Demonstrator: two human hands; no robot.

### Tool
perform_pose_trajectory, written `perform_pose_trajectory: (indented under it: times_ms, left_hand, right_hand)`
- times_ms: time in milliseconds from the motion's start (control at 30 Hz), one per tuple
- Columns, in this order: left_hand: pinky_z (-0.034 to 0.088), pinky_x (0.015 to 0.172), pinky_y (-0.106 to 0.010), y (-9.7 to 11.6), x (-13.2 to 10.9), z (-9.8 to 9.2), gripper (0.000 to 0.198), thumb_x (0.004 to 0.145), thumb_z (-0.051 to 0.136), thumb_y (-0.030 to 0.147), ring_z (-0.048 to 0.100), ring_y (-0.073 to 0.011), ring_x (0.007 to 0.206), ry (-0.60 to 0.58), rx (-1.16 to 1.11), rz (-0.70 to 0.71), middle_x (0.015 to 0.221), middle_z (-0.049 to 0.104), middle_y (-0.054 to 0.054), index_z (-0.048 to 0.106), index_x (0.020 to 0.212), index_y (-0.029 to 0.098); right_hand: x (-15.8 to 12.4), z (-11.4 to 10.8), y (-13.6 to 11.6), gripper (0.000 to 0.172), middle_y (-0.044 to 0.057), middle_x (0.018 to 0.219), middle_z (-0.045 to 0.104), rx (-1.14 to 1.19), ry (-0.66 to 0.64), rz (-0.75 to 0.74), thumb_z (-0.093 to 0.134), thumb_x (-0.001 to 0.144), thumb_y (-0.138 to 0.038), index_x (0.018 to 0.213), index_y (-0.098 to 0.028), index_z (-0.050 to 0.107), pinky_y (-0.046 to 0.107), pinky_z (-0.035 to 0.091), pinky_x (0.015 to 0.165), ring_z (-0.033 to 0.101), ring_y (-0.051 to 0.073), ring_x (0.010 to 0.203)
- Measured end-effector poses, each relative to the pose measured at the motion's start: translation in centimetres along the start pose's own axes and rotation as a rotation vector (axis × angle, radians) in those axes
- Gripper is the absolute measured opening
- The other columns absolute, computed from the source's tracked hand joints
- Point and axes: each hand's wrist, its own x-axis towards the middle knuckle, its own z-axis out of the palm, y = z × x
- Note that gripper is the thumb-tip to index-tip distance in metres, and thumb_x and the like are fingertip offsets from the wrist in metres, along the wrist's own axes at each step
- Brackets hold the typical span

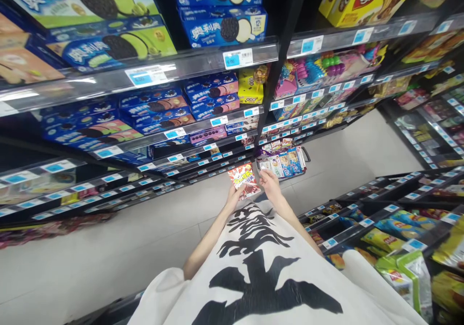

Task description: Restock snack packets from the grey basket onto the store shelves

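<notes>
A red and white snack packet (243,179) with yellow lettering is held in front of my body by my left hand (235,195), whose thumb lies over its lower left part. My right hand (268,181) is just right of the packet, its fingers curled together; anything between them is too small to make out. Beyond my right hand, a basket (306,155) on the floor holds several blue and white packages (285,163).
Shelves with price tags (237,58) and blue cookie boxes (224,27) rise in front and to the left. Snack bags (384,240) fill low shelves on the right. Grey floor tiles (155,228) run along the aisle.
</notes>
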Motion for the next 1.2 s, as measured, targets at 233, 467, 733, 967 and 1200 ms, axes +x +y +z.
perform_pose_trajectory:
  times_ms: [233, 467, 733, 967, 1200]
  left_hand:
    - [0.051, 0.103, -0.045, -0.1, -0.3, -0.4, 0.059, 0.077, 0.080, 0.046, 0.067, -0.0305, 0.116, 0.000, -0.022, -0.048, 0.129, 0.068, -0.015, 0.066, 0.125, 0.015]
    - [0.050, 0.105, -0.049, 0.1, -0.2, -0.2, 0.065, 0.077, 0.080, 0.047, 0.068, -0.0320, 0.114, 0.013, -0.011, -0.073, 0.130, 0.068, -0.016, 0.062, 0.129, 0.014]
    - [0.050, 0.106, -0.045, 0.4, -0.3, 0.5, 0.062, 0.082, 0.074, 0.053, 0.065, -0.0298, 0.120, -0.070, 0.140, -0.046, 0.131, 0.067, -0.015, 0.061, 0.132, 0.018]
    - [0.055, 0.095, -0.044, 0.3, -0.2, 1.3, 0.062, 0.082, 0.073, 0.053, 0.068, -0.0299, 0.110, -0.080, 0.211, -0.016, 0.126, 0.068, -0.016, 0.059, 0.129, 0.016]
    - [0.053, 0.097, -0.039, 0.5, 0.4, 0.5, 0.067, 0.075, 0.081, 0.033, 0.063, -0.0244, 0.116, 0.121, 0.411, 0.278, 0.131, 0.062, -0.012, 0.050, 0.134, 0.024]
  right_hand:
    - [-0.3, -1.4, 1.9, 0.041, 0.001, 0.085, 0.071, -0.090, 0.018, 0.066, 0.091, 0.056, -0.042, 0.084, -0.021, 0.070, 0.024, 0.045, 0.060, 0.060, 0.012, 0.068]
    - [-1.1, -2.1, 1.9, 0.043, 0.004, 0.103, 0.074, -0.258, -0.192, 0.129, 0.083, 0.070, -0.052, 0.102, -0.025, 0.074, 0.027, 0.054, 0.070, 0.068, 0.018, 0.085]
    - [-2.0, -2.6, 1.8, 0.052, 0.006, 0.105, 0.076, -0.276, -0.326, 0.083, 0.089, 0.064, -0.041, 0.109, -0.021, 0.072, 0.036, 0.055, 0.093, 0.072, 0.023, 0.096]
    - [-1.4, -2.8, 1.6, 0.052, 0.007, 0.101, 0.077, -0.311, -0.231, 0.021, 0.090, 0.060, -0.041, 0.105, -0.020, 0.073, 0.036, 0.056, 0.087, 0.072, 0.023, 0.090]
    - [-0.4, -4.1, 2.5, 0.044, 0.008, 0.101, 0.078, -0.515, -0.211, -0.127, 0.088, 0.060, -0.041, 0.097, -0.019, 0.077, 0.038, 0.056, 0.088, 0.071, 0.026, 0.092]
